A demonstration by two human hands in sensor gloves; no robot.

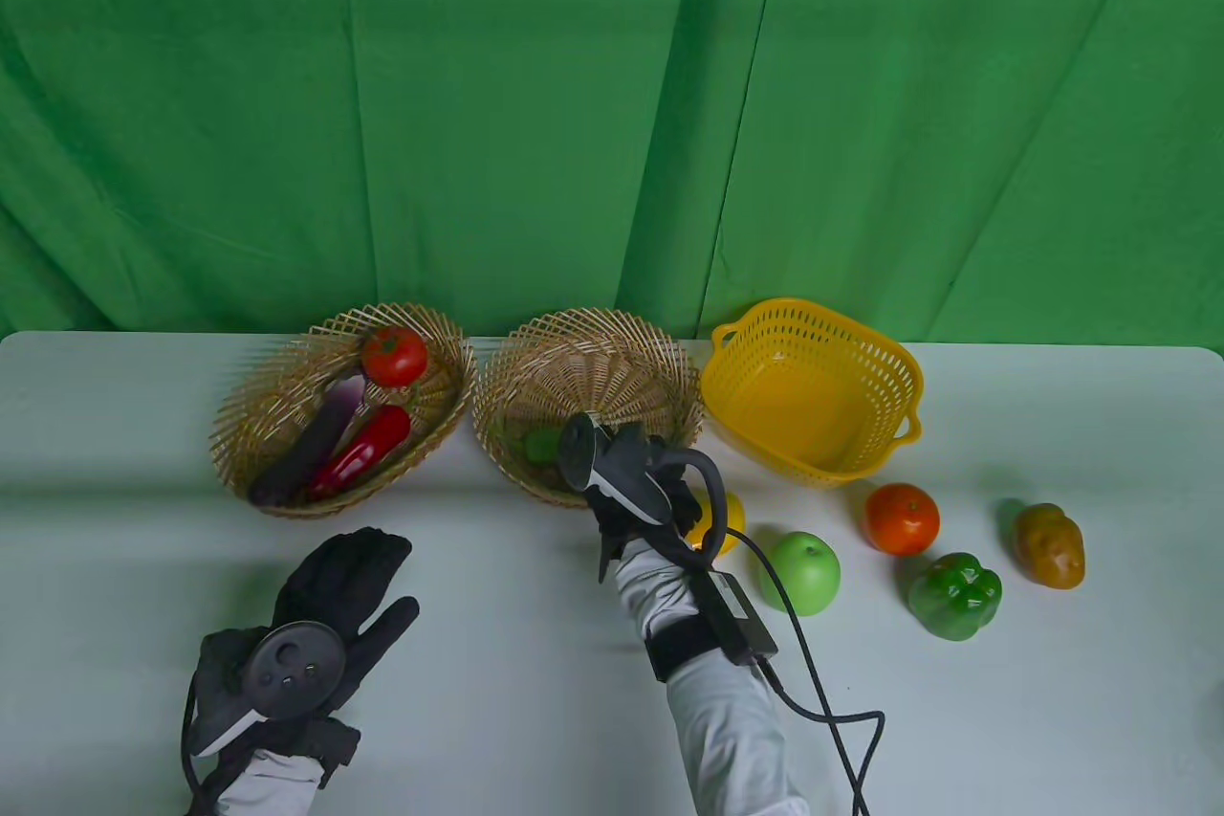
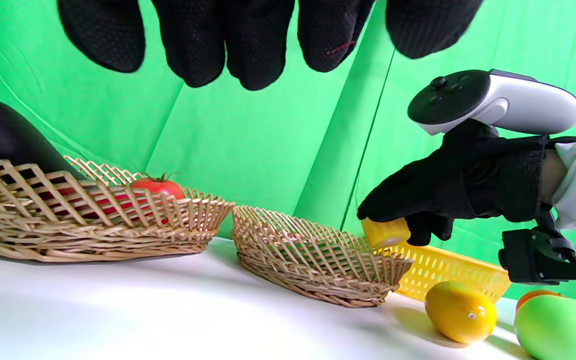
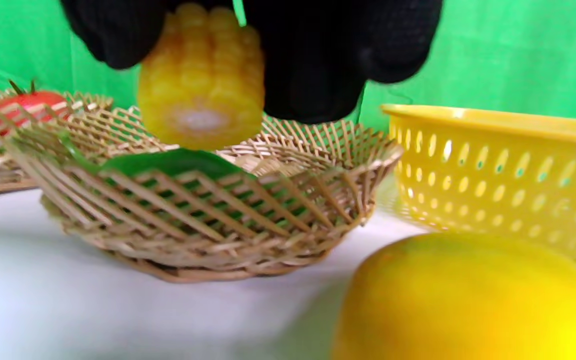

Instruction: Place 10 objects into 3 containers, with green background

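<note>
Yellow corn piece [image 3: 200, 90] pinched in right hand [image 1: 636, 481], above near rim of middle wicker basket [image 1: 583, 376]; something green [image 1: 537, 445] lying inside, under the hand. Lemon [image 1: 724, 524] just behind the wrist, green apple [image 1: 805, 572] to its right. Beyond and right, yellow plastic basket [image 1: 813, 390]. Off left, left hand [image 1: 325, 606] flat, fingers spread, gripping nothing; oval basket [image 1: 335, 405] beyond, holding tomato [image 1: 394, 355].

You find no readable text, label, brand, number or sign anywhere in these views. The tracker [image 2: 493, 102] on your right hand shows only unmarked buttons, the baskets and produce carry no lettering, and the green backdrop [image 1: 612, 108] is plain cloth.
</note>
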